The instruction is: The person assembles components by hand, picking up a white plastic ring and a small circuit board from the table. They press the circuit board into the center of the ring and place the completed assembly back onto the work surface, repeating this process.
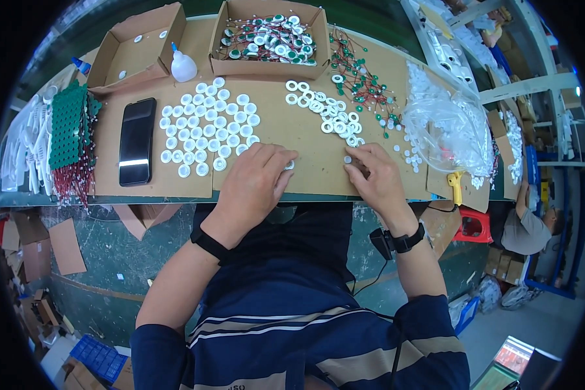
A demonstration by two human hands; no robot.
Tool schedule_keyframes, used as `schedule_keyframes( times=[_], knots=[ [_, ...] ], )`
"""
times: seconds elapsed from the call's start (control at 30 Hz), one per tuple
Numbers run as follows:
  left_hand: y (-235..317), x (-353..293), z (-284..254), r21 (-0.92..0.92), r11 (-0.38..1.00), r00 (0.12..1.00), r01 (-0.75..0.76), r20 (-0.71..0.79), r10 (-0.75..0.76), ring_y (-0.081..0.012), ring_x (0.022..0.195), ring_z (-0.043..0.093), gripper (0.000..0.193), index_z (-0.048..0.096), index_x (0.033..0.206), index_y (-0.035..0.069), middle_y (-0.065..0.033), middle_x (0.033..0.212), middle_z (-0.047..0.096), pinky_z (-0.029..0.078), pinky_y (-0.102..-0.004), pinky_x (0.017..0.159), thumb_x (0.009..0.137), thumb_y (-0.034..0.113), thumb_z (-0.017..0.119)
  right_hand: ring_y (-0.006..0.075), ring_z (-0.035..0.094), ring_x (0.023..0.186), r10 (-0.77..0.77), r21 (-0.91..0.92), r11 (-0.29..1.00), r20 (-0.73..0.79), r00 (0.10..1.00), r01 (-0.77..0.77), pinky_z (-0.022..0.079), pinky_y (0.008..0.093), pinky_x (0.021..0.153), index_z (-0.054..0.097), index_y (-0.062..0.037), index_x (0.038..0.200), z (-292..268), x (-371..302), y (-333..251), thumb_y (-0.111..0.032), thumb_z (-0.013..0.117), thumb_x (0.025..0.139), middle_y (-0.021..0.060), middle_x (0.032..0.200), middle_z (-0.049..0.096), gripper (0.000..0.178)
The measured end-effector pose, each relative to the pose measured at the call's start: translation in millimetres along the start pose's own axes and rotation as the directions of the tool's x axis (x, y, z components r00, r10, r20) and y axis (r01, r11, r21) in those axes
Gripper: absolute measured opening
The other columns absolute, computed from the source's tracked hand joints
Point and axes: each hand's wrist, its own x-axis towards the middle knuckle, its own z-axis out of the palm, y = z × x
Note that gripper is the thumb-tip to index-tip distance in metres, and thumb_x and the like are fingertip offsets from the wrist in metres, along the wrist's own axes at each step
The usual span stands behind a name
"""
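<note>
My left hand (257, 182) rests on the cardboard sheet with its fingers curled round a small white round cap (289, 165), part of which shows at the fingertips. To the right, my right hand (376, 177) is bent in a pinch, a small white disc (348, 159) at its fingertips. Many white round caps (200, 144) lie in a loose patch beyond and left of my left hand. Between and beyond the hands, white rings (327, 127) form a band running toward my right hand. Several small white discs (406, 151) are scattered right of that hand.
Small green boards with red wires (357, 71) lie at the back right, beside a clear plastic bag (445, 123). Two cardboard boxes (266, 68) stand at the back, near a white squeeze bottle (183, 67). Left are a black phone (136, 143) and green board panels (71, 123).
</note>
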Motion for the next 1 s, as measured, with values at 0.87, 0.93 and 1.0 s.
schedule_keyframes(
  times=[0.87, 0.93, 1.0],
  knots=[
    [-2.2, -2.7, -1.9, -0.090, 0.992, 0.996, 0.092, 0.024, -0.090, -0.0383, 0.119, 0.070, 0.054, 0.070, 0.147, 0.006, -0.0153, 0.125, 0.074, 0.059, -0.0489, 0.104, 0.095, -0.001, 0.079, 0.0323, 0.078, 0.094, -0.234, 0.187, 0.959, 0.101, 0.967, 0.213, 0.063, 0.0395, 0.082, 0.083, 0.0001, 0.117, 46.7, 39.9, -66.9, -0.001, 0.087, 0.096, 0.0137, 0.108, 0.080, 0.021],
    [-2.0, -3.1, -2.2, -0.101, 0.990, 0.995, 0.099, 0.015, -0.098, -0.0385, 0.119, 0.069, 0.056, 0.069, 0.149, 0.006, -0.0156, 0.125, 0.073, 0.059, -0.0490, 0.104, 0.094, -0.002, 0.078, 0.0330, 0.078, 0.095, -0.230, 0.177, 0.962, 0.122, 0.965, 0.207, 0.063, 0.0400, 0.083, 0.083, -0.0003, 0.117, 48.6, 40.7, -68.5, -0.001, 0.087, 0.096, 0.0139, 0.108, 0.080, 0.022],
    [-2.2, -3.8, -1.7, -0.093, 0.991, 0.995, 0.098, 0.025, -0.096, -0.0386, 0.120, 0.069, 0.058, 0.067, 0.151, 0.006, -0.0157, 0.126, 0.073, 0.059, -0.0490, 0.105, 0.095, -0.002, 0.077, 0.0343, 0.079, 0.097, -0.214, 0.154, 0.970, 0.157, 0.964, 0.191, 0.063, 0.0411, 0.085, 0.084, -0.0011, 0.118, 49.7, 40.8, -69.7, -0.001, 0.087, 0.096, 0.0143, 0.109, 0.080, 0.022]
  ],
)
